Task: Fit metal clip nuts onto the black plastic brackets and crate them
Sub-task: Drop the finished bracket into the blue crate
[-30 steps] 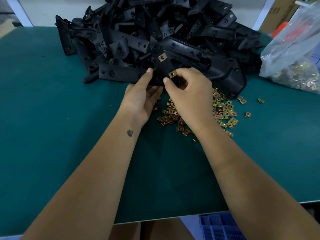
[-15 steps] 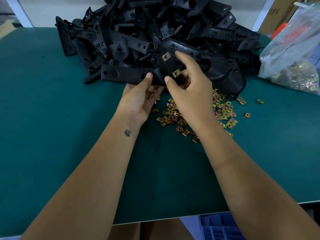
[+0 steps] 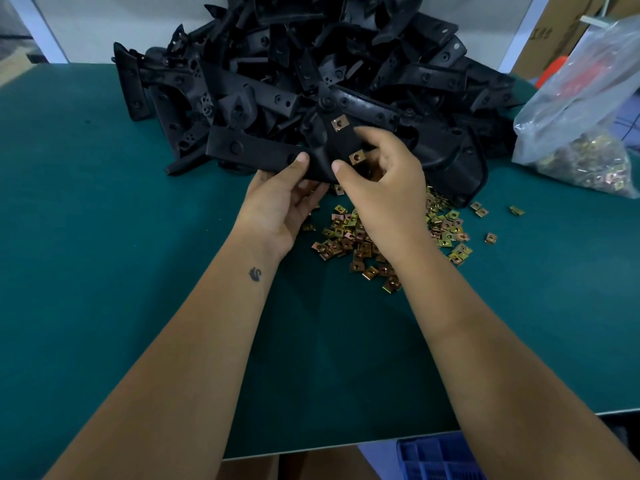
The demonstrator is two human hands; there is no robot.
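Note:
I hold one black plastic bracket (image 3: 325,157) just above the green table, in front of a big heap of black brackets (image 3: 311,71). My left hand (image 3: 280,206) grips its near edge from below, thumb on top. My right hand (image 3: 384,188) grips the same bracket on its right side, thumb beside a brass clip nut (image 3: 356,156) seated on the edge. A second clip nut (image 3: 339,123) sits further up on the bracket. A scatter of loose clip nuts (image 3: 349,240) lies on the table under my hands.
A clear plastic bag of clip nuts (image 3: 585,147) lies at the right. A blue crate (image 3: 440,459) shows below the table's near edge. Cardboard boxes (image 3: 561,32) stand behind at the right. Bare green mat (image 3: 86,237) spreads to the left and front.
My right hand's fingers, stretched over the upper clip nut half a second ago, have drawn back and curled round the bracket's right side. The bracket stays in both hands.

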